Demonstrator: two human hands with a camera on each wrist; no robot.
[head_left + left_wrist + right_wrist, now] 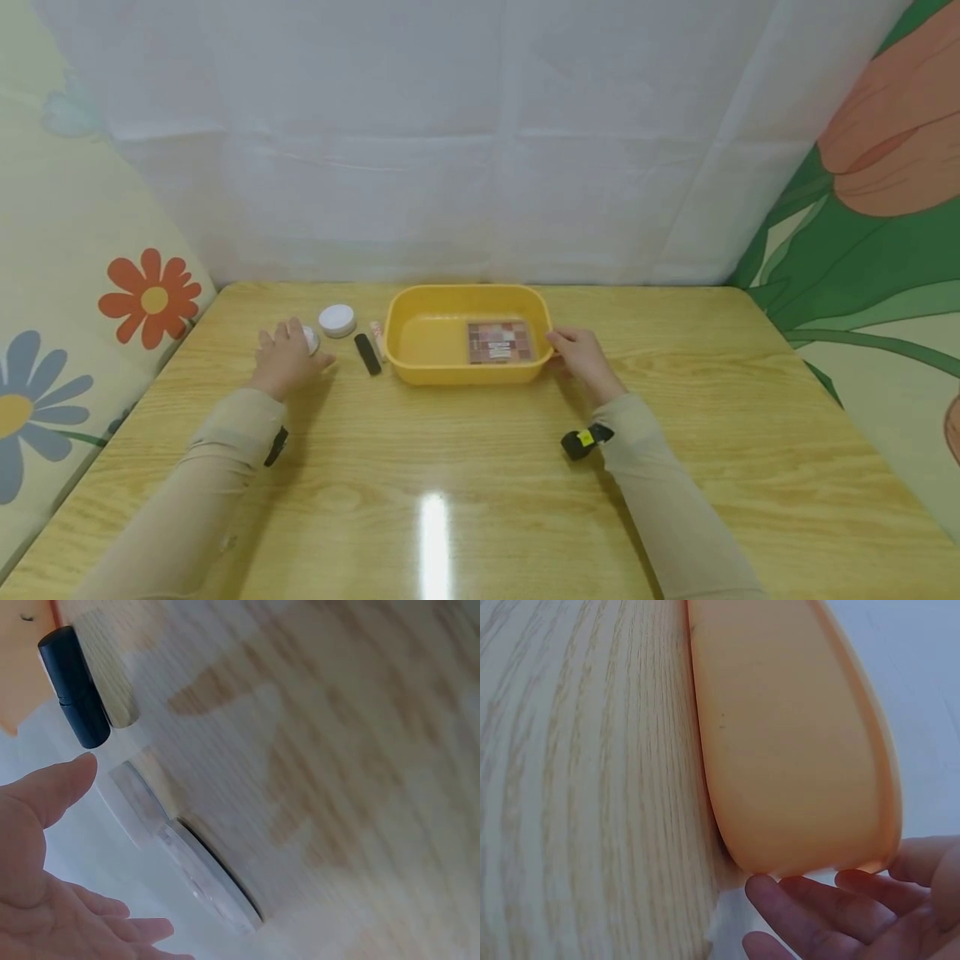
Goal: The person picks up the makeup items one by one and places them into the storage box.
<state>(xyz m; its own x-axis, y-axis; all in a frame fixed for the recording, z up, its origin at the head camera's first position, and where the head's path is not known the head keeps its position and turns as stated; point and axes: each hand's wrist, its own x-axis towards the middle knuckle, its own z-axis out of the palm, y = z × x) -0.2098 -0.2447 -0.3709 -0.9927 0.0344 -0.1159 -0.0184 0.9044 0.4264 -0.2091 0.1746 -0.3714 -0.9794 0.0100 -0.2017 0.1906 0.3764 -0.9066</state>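
Note:
My left hand [288,358] is spread over a small round white container [311,340] at the left of the table, partly covering it. In the left wrist view the thumb and fingers stand apart, and a flat round container [210,877] lies beyond them. My right hand [587,360] holds the right end of a yellow plastic basin [465,375], thumb at the rim and fingertips against the outer wall [795,750]. Inside the basin, toward its right, lies an eyeshadow palette [498,342] in brown and pink squares.
Another round white container [337,321] sits behind the left hand. Between it and the basin lie a black tube [367,354] and a slim pale pink tube [377,339]. A white cloth [465,167] hangs behind the wooden table [360,483].

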